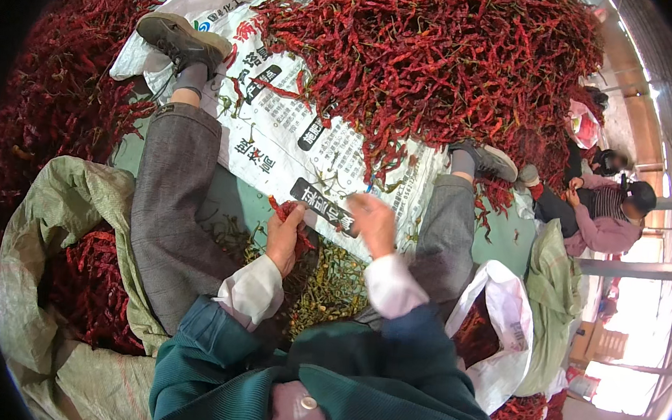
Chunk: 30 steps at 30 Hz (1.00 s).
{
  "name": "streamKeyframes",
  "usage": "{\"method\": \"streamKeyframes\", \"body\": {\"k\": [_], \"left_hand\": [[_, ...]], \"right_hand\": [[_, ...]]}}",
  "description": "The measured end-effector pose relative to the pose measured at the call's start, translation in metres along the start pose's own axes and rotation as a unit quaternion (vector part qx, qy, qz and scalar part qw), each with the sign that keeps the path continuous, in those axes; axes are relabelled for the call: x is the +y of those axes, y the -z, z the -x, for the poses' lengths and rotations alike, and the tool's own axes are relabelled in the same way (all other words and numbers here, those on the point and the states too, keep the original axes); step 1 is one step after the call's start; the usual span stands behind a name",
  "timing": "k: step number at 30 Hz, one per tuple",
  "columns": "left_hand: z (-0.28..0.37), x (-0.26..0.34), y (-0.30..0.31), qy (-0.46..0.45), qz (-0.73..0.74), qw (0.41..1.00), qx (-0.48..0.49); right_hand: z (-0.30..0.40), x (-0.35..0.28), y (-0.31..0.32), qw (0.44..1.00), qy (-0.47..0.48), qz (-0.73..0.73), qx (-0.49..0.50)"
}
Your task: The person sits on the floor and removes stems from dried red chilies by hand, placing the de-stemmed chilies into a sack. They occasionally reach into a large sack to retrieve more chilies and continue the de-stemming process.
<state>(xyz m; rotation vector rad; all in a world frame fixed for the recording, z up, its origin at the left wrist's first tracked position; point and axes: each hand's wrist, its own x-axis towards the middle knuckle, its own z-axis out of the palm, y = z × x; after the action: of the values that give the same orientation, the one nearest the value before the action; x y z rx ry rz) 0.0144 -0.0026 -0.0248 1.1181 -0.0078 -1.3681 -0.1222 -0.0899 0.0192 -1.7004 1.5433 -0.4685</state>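
My left hand (284, 238) is closed around a small bunch of dried red chili peppers (280, 208), which stick out above and below the fingers. To its right, my right hand (374, 222) is blurred over the lower edge of a printed white woven sack (240, 149) laid flat between my legs; whether it holds anything is unclear. Several thin green stems lie on that sack. A large heap of red chilies (431, 57) covers its far end. Below my hands, between my thighs, lies a pile of yellow-green stems and scraps (330, 286).
An open green woven sack (17, 268) of chilies stands at left, with another chili heap (61, 88) beyond. At right are a white sack (519, 325) holding chilies and a green sack (548, 292). A person in pink (601, 222) sits farther right, near metal posts (639, 270).
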Motion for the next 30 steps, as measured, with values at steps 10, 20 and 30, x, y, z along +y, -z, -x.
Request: {"method": "streamKeyframes", "body": {"k": [10,20,30], "left_hand": [[0.001,0.006,0.000,0.057,-0.012,0.997,-0.046],[-0.001,0.004,0.006,0.094,-0.103,0.979,-0.146],[0.013,0.002,0.000,-0.235,-0.512,0.799,-0.213]], "right_hand": [[-0.058,0.040,0.004,0.997,-0.012,0.065,-0.046],[0.053,0.012,-0.001,0.989,0.071,-0.011,-0.133],[0.018,-0.010,0.030,0.833,0.475,0.237,-0.153]]}}
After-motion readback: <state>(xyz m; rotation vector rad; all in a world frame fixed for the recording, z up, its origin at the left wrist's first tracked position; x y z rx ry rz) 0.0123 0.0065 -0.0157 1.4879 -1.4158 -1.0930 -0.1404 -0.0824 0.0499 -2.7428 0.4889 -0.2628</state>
